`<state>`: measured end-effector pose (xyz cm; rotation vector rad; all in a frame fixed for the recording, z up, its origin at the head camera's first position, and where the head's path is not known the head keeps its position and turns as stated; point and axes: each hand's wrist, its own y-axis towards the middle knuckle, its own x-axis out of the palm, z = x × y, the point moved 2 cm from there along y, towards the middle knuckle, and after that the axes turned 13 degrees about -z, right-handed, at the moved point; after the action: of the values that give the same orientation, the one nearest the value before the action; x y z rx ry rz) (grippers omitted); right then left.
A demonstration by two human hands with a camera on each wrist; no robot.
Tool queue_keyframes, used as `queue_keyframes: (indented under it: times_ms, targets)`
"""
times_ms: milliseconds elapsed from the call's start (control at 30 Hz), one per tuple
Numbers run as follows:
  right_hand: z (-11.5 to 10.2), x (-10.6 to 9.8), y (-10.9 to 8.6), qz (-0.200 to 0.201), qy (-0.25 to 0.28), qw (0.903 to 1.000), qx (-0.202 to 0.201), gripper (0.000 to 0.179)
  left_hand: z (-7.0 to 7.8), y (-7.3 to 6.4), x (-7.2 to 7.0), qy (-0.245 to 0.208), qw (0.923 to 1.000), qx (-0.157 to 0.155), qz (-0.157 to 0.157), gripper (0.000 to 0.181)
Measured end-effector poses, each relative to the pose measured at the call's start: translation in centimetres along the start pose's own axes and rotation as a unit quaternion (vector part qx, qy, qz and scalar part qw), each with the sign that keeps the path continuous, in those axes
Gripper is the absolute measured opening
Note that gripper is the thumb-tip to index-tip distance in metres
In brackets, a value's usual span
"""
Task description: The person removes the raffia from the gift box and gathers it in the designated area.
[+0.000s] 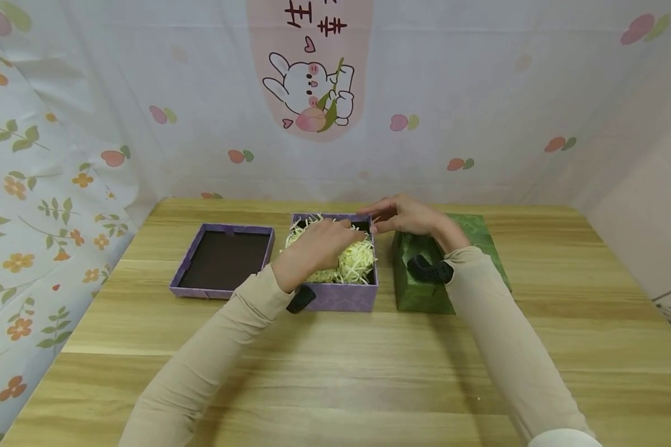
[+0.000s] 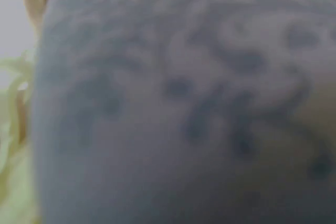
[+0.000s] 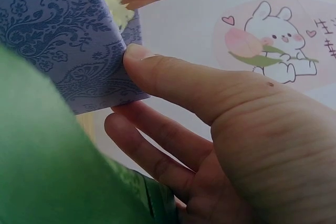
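A purple patterned box stands in the middle of the table, filled with pale yellow shredded paper. My left hand lies over the shredded paper inside it, back of the hand up, with the fingertips hidden. My right hand holds the box at its far right corner. In the right wrist view, the thumb presses the patterned side wall while other fingers bend behind the corner. The left wrist view is filled by the blurred box wall, with some shredded paper at its left edge.
The purple box lid lies to the left, its dark inside facing up. On the right, under my right forearm, stands a green box. A printed cloth hangs behind the wooden table.
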<state>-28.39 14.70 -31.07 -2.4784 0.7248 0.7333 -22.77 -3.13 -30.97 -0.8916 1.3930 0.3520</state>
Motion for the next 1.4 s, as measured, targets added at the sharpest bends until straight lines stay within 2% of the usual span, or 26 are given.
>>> queue_keyframes:
  times_ms: [467,800,1033,1200,1400]
  targets:
    - [0.0,0.1,-0.1,0.001,0.003,0.9999,-0.010,0.043,0.0,-1.2,-2.0,-0.021,0.9995,-0.005,0.024,0.057]
    - [0.1,0.0,-0.1,-0.001,0.008,0.9998,-0.018,0.042,-0.2,-1.8,-2.7,-0.021,0.9994,-0.003,0.026,0.054]
    - [0.3,0.0,0.0,0.004,0.005,0.9999,-0.010,0.042,-0.4,-2.5,-3.2,-0.028,0.9991,0.002,0.031,0.056]
    - [0.2,0.0,0.1,0.006,0.005,1.0000,-0.006,0.042,-0.6,-3.3,-3.7,-0.040,0.9986,-0.006,0.033,0.059]
    - [0.4,0.0,0.1,0.011,0.005,0.9999,-0.005,0.042,-1.3,-4.7,-4.3,-0.046,0.9968,0.003,0.065,0.056]
